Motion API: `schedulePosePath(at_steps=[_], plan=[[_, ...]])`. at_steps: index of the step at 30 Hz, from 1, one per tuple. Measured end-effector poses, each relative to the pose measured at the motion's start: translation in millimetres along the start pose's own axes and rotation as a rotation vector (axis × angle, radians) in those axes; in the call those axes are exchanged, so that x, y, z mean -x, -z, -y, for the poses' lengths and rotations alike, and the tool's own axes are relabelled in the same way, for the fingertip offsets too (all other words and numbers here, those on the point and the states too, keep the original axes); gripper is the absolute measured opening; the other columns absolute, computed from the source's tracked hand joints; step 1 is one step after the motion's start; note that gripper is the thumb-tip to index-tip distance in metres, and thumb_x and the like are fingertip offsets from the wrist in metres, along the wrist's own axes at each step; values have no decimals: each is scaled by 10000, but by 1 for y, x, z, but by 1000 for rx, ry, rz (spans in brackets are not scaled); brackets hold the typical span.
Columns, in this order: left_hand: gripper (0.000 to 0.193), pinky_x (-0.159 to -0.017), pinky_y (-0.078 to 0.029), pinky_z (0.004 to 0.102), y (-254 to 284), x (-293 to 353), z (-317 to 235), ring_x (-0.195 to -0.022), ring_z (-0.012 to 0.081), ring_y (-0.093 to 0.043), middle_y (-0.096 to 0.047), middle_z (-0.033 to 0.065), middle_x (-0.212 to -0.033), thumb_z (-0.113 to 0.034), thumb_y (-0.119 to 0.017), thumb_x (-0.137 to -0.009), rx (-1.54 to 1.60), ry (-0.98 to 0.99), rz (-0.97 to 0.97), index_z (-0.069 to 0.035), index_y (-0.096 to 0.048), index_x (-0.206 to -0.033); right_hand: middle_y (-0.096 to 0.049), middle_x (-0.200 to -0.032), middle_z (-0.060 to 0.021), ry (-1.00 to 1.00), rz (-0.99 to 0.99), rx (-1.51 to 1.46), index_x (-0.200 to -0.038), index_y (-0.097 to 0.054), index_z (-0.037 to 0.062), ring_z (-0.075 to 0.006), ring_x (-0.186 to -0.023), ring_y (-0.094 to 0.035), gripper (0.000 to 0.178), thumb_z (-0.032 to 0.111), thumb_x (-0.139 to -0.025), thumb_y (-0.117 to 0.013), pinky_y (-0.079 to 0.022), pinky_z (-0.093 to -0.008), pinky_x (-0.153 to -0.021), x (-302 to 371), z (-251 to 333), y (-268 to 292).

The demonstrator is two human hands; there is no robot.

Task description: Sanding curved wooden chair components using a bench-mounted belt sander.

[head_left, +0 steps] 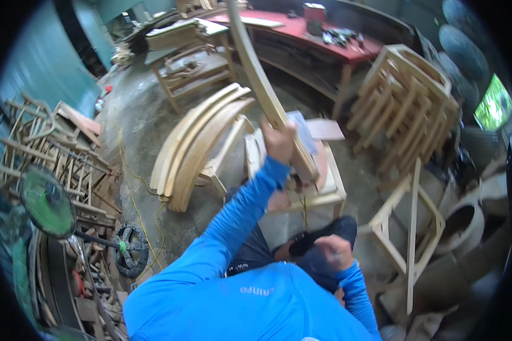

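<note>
My left hand [279, 145] is wrapped round a long, slightly curved wooden piece [257, 74]. The piece slants from the top of the head view down over a low wooden stand [324, 196], its near end above the stand's top. Flat reddish boards and a pale translucent sheet [303, 132] lie on that stand, partly hidden behind the wood. My right hand [334, 253] hovers by my knee, apart from the wooden piece. Its fingers look curled, but motion blurs them, and I see no object in them.
Several curved wooden pieces [202, 142] lean left of the stand. Many-sided wooden frames [404, 102] are stacked at the right, with another frame [418, 227] nearer. A green fan [46, 202] and scrap wood [51, 148] are at left; a red-topped bench [287, 31] stands behind.
</note>
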State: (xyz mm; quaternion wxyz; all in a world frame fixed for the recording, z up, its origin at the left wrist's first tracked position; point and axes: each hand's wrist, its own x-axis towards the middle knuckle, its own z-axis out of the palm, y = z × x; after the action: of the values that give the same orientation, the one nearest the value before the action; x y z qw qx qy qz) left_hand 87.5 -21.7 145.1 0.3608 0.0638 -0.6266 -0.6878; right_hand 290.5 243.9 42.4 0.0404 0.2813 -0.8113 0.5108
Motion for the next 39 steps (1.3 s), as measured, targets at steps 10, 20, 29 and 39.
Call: schedulePosePath(at_steps=[10,20,29,39], plan=[[657,-619,-610,358,-78,165,-23,-752,227,-697,-601,96,-976,-171,-762,-918,566,165,427,-41,-346,-1410,-673,-1244,-153,-213,-212,133,-1472,-484,60,-197,-1052,-663,863,253,-743,-904,-523,-335,-957,-13,44,69],[355,-561,-592,375,-67,61,-15,-652,211,-674,-598,83,-942,-155,-710,-962,414,339,553,-54,-462,-1195,-728,-1018,-205,-651,-40,341,-1197,-684,97,-395,-912,-712,524,182,-693,-801,-580,-443,-806,153,20,54],[930,-1204,-240,589,-32,88,98,-1460,390,-331,-378,242,-1533,-323,-730,-876,-896,-112,412,-44,-221,-1601,-701,-855,-140,-413,-129,511,-1207,-710,112,-324,-745,-693,572,172,-647,-809,-568,-411,-692,203,28,91],[706,-1225,-28,666,-45,25,169,-1573,404,-61,-195,141,-1689,-358,-487,-992,-1409,0,557,-106,-268,-1614,-678,-818,-127,-429,20,476,-1197,-699,117,-324,-721,-680,575,172,-636,-813,-551,-413,-655,180,10,115]])
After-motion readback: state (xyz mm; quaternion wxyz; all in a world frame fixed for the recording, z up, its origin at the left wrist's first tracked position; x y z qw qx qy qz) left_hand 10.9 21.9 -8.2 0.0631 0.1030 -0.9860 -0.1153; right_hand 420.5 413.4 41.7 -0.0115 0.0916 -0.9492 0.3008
